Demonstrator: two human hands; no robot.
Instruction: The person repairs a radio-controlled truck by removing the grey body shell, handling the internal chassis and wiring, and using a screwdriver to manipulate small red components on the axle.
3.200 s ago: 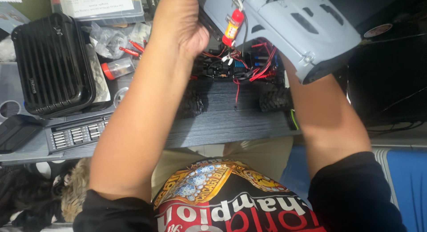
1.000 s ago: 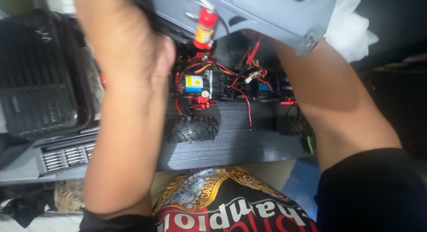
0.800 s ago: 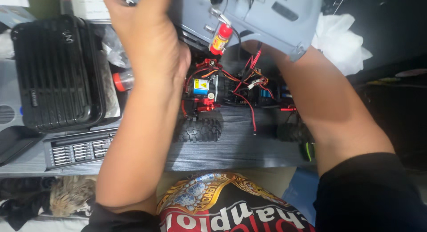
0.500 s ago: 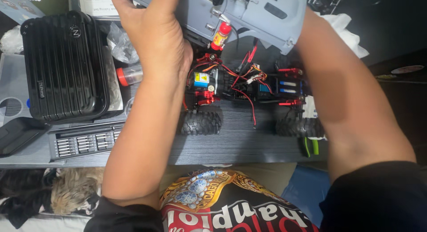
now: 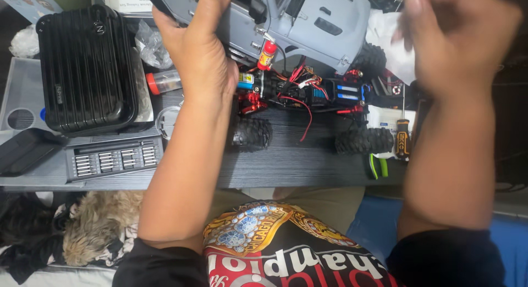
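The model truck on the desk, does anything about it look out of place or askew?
Yes. The grey body shell is tipped up off the chassis, held by the left hand, leaving red wires and electronics exposed. The right hand is off it, blurred.

At the upper right of the frame our right hand [image 5: 459,39] is blurred, its grip unreadable. The top edge cuts off the grey car body [image 5: 308,17], and our left hand [image 5: 201,61] hides part of it.

— What carries it all?
— A dark ribbed desk [image 5: 297,163] — on it a model-car chassis [image 5: 308,108], black ribbed case [image 5: 88,67], bit set [image 5: 113,157], screwdriver [image 5: 402,138].
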